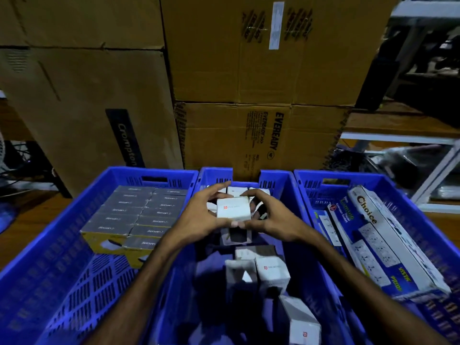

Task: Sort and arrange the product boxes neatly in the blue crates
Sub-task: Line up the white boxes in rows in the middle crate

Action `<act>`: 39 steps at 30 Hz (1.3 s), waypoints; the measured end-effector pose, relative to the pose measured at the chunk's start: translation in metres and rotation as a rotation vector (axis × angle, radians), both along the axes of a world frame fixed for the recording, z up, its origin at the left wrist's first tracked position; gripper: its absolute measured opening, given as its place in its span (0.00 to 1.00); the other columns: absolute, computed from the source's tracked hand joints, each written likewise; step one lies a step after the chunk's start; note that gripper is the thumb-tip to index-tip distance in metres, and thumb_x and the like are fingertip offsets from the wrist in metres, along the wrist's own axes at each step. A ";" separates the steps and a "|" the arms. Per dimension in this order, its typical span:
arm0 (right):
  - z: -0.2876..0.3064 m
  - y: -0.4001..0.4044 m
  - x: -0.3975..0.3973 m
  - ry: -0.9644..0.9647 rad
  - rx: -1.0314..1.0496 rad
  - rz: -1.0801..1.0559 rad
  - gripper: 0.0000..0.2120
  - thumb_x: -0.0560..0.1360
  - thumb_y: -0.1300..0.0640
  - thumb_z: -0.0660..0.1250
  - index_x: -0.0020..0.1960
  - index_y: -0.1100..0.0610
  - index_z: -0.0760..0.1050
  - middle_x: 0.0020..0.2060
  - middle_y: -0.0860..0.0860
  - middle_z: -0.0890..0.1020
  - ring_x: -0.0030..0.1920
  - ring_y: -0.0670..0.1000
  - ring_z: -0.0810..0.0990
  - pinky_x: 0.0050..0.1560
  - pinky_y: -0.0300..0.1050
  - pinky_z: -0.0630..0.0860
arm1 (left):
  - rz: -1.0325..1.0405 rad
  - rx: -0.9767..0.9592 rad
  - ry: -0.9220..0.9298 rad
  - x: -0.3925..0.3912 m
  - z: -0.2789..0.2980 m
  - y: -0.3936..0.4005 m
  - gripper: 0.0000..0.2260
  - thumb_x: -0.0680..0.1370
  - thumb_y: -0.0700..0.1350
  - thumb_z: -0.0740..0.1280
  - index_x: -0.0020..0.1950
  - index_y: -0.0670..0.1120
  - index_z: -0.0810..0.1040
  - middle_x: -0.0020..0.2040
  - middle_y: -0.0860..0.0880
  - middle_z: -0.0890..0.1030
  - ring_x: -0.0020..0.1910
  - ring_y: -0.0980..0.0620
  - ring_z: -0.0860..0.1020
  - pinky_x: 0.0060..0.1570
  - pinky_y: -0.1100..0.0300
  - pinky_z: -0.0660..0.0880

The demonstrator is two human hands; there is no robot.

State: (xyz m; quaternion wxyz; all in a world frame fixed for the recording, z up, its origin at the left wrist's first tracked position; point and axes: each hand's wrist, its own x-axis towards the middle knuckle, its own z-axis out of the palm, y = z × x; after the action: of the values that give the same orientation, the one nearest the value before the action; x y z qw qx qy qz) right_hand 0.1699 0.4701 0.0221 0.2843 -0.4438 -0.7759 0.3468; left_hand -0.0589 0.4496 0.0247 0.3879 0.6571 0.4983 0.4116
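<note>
Gripping a small white cardboard box with a red logo [232, 207] from both sides, the left hand [201, 215] and right hand [271, 217] hold it above the middle blue plastic crate [296, 220], where similar white boxes [272, 273] lie loose.

Stockroom or warehouse: stacked brown cartons [261, 70] far, branded Eveready and Crompton; metal shelving [423, 145] right; three blue crates [119, 174] of boxed goods near.
</note>
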 end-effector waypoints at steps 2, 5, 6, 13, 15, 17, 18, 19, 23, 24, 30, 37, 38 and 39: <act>0.001 0.005 0.005 -0.068 0.012 -0.001 0.32 0.67 0.47 0.81 0.66 0.46 0.71 0.46 0.49 0.79 0.40 0.49 0.81 0.43 0.49 0.79 | 0.016 -0.014 -0.039 -0.004 -0.004 0.002 0.45 0.64 0.35 0.84 0.77 0.54 0.72 0.61 0.53 0.83 0.60 0.57 0.81 0.52 0.58 0.83; -0.006 0.016 0.015 -0.176 0.031 -0.086 0.31 0.68 0.51 0.80 0.67 0.48 0.70 0.46 0.48 0.80 0.39 0.43 0.82 0.44 0.49 0.80 | 0.138 -0.030 -0.110 -0.013 -0.023 0.005 0.37 0.69 0.35 0.82 0.75 0.51 0.74 0.60 0.51 0.84 0.56 0.53 0.81 0.54 0.61 0.81; -0.009 0.019 0.018 -0.205 0.021 -0.111 0.31 0.69 0.51 0.79 0.67 0.48 0.70 0.46 0.48 0.80 0.39 0.42 0.82 0.46 0.50 0.81 | 0.189 -0.026 -0.137 -0.016 -0.030 0.005 0.32 0.71 0.34 0.80 0.72 0.49 0.76 0.57 0.49 0.84 0.53 0.51 0.81 0.54 0.60 0.81; -0.040 0.032 0.000 -0.474 -0.056 -0.208 0.31 0.70 0.47 0.74 0.69 0.41 0.63 0.51 0.47 0.81 0.53 0.55 0.81 0.53 0.55 0.79 | 0.374 -0.015 -0.156 -0.021 -0.052 0.008 0.16 0.77 0.28 0.67 0.48 0.50 0.82 0.44 0.46 0.85 0.43 0.50 0.83 0.53 0.42 0.83; -0.047 0.033 -0.010 -0.517 -0.065 -0.235 0.31 0.70 0.47 0.73 0.68 0.40 0.62 0.55 0.50 0.82 0.56 0.58 0.80 0.53 0.56 0.79 | 0.362 0.042 0.076 -0.019 -0.055 0.006 0.15 0.76 0.31 0.66 0.45 0.51 0.83 0.42 0.49 0.86 0.43 0.50 0.84 0.51 0.46 0.82; -0.054 0.035 -0.018 -0.552 -0.062 -0.250 0.31 0.70 0.46 0.72 0.68 0.41 0.62 0.59 0.52 0.82 0.60 0.60 0.79 0.55 0.56 0.77 | 0.253 0.077 0.477 -0.013 -0.054 -0.002 0.10 0.76 0.37 0.67 0.49 0.50 0.84 0.48 0.50 0.87 0.50 0.47 0.84 0.52 0.51 0.80; -0.055 0.036 -0.021 -0.560 -0.057 -0.262 0.31 0.70 0.46 0.72 0.69 0.42 0.63 0.60 0.53 0.82 0.61 0.61 0.78 0.56 0.55 0.77 | 0.164 0.072 0.689 -0.008 -0.054 -0.006 0.10 0.77 0.39 0.66 0.52 0.50 0.83 0.52 0.49 0.86 0.54 0.45 0.83 0.52 0.52 0.79; -0.057 0.036 -0.023 -0.563 -0.052 -0.276 0.31 0.71 0.47 0.72 0.69 0.43 0.63 0.61 0.53 0.82 0.62 0.61 0.78 0.56 0.55 0.76 | 0.073 0.053 0.859 -0.002 -0.055 -0.009 0.10 0.77 0.40 0.65 0.55 0.50 0.82 0.56 0.48 0.84 0.58 0.43 0.81 0.54 0.51 0.77; -0.065 0.034 -0.030 -0.594 -0.041 -0.298 0.30 0.73 0.50 0.72 0.72 0.48 0.66 0.63 0.56 0.80 0.64 0.61 0.77 0.58 0.53 0.75 | -0.132 -0.156 1.085 0.011 -0.066 -0.005 0.14 0.80 0.37 0.65 0.65 0.43 0.76 0.68 0.41 0.77 0.68 0.40 0.76 0.65 0.49 0.74; -0.067 0.033 -0.032 -0.589 -0.042 -0.302 0.29 0.74 0.50 0.72 0.71 0.49 0.66 0.63 0.57 0.80 0.64 0.62 0.76 0.57 0.53 0.74 | -0.158 -0.206 1.097 0.012 -0.069 0.000 0.15 0.80 0.37 0.65 0.67 0.41 0.75 0.69 0.40 0.76 0.69 0.40 0.76 0.66 0.49 0.73; -0.080 0.024 -0.033 -0.455 -0.064 -0.403 0.18 0.73 0.49 0.72 0.55 0.51 0.66 0.54 0.54 0.80 0.56 0.59 0.77 0.45 0.48 0.70 | -0.268 -0.369 1.118 0.031 -0.093 0.027 0.19 0.79 0.37 0.69 0.70 0.36 0.75 0.70 0.37 0.78 0.68 0.39 0.78 0.67 0.47 0.76; -0.101 0.026 -0.017 -0.401 -0.166 -0.352 0.14 0.74 0.46 0.58 0.42 0.54 0.75 0.46 0.53 0.84 0.48 0.58 0.82 0.50 0.54 0.80 | -0.154 -0.472 1.006 0.038 -0.113 0.029 0.22 0.83 0.42 0.63 0.77 0.42 0.68 0.77 0.39 0.71 0.74 0.41 0.73 0.69 0.51 0.71; -0.103 0.027 -0.018 -0.400 -0.178 -0.343 0.15 0.75 0.45 0.59 0.41 0.55 0.76 0.46 0.53 0.84 0.47 0.57 0.82 0.50 0.55 0.80 | -0.132 -0.465 0.995 0.036 -0.116 0.030 0.22 0.82 0.43 0.64 0.76 0.43 0.68 0.76 0.39 0.72 0.73 0.40 0.74 0.68 0.50 0.72; -0.102 0.027 -0.018 -0.401 -0.187 -0.335 0.14 0.76 0.46 0.60 0.41 0.55 0.75 0.46 0.53 0.84 0.46 0.57 0.82 0.50 0.56 0.80 | -0.112 -0.462 0.977 0.035 -0.119 0.032 0.22 0.81 0.43 0.65 0.76 0.44 0.69 0.75 0.39 0.72 0.73 0.40 0.74 0.68 0.49 0.72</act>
State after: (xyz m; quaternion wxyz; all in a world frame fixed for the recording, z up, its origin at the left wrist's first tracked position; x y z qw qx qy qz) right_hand 0.1517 0.4971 -0.0802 0.1362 -0.6500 -0.6970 0.2704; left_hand -0.0235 0.4815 -0.0941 0.2668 0.6951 0.6623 -0.0831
